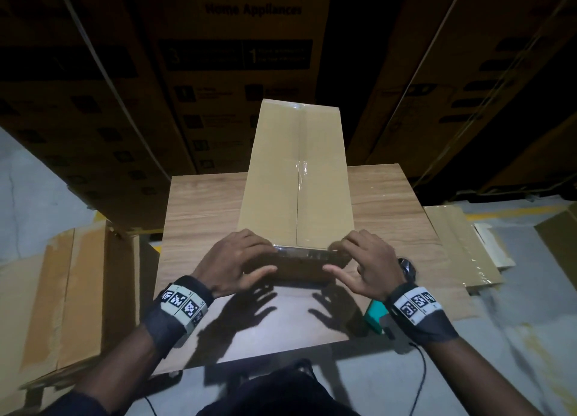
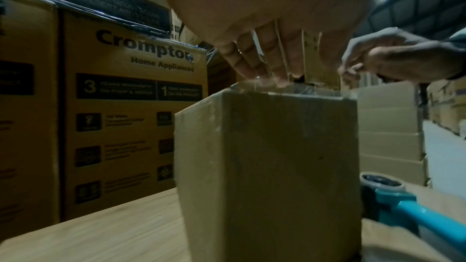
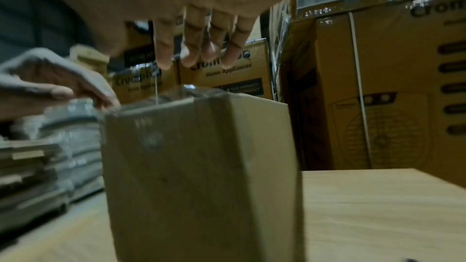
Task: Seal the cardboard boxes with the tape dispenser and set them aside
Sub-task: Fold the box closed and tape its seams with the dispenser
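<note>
A long plain cardboard box (image 1: 296, 172) lies lengthwise on the wooden table (image 1: 199, 216), with clear tape along its top seam and over its near edge. My left hand (image 1: 240, 259) presses its fingers flat on the near left top corner, thumb on the near end face. My right hand (image 1: 362, 259) is at the near right corner with its fingers spread. In the right wrist view these fingers (image 3: 201, 47) hang just above the box (image 3: 201, 166). The teal tape dispenser (image 1: 376, 314) lies on the table under my right wrist; the left wrist view shows the dispenser (image 2: 403, 206) beside the box (image 2: 267, 166).
Tall printed appliance cartons (image 1: 237, 56) stand stacked right behind the table. Flattened cardboard (image 1: 62, 290) lies at the left on the floor. More flat cardboard (image 1: 462, 247) lies at the right of the table.
</note>
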Motion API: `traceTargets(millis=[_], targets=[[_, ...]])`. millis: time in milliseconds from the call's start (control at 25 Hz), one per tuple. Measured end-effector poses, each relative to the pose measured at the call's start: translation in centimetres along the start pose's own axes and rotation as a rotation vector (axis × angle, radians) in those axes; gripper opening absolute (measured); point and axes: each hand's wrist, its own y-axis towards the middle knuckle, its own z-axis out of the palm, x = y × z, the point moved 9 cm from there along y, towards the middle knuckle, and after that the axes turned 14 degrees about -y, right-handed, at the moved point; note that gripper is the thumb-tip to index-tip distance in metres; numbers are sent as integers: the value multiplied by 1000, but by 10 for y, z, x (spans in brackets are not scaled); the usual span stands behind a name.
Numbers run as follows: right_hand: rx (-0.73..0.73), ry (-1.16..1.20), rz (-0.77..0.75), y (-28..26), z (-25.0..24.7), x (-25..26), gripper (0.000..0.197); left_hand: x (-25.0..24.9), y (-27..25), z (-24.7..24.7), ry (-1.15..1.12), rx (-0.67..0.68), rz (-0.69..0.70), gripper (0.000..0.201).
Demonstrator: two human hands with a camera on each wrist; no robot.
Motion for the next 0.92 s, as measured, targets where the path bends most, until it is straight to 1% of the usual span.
traceTargets(millis=[80,160,200,320,480,560,640,720,800,920], targets=[[74,119,104,21,9,9,27,-9,21,8,-91,27,-87,34],[173,195,200,40,23,16,19,-9,42,12,-116,40,-194,26],[210,201,219,46,28,19,16,-8,50,15,-114,72,-232,22],[251,148,228,55,33,27,15,-6,60,23,-106,166,-264,17],[252,120,226,60,30,29,18,-6,65,24,-175,168,-286,10],[258,63,192,62,29,31,19,-3,71,27,-227,186,-341,8],[299,-16,155,65,30,34,20,1,78,33,-228,234,-415,11],[373,-103,127,70,35,37,24,4,84,36,-204,258,-458,15],[429,-155,117,74,39,37,28,8,88,39,-210,262,-481,21],[465,-169,105,78,46,40,24,10,90,44,-173,255,-473,28]])
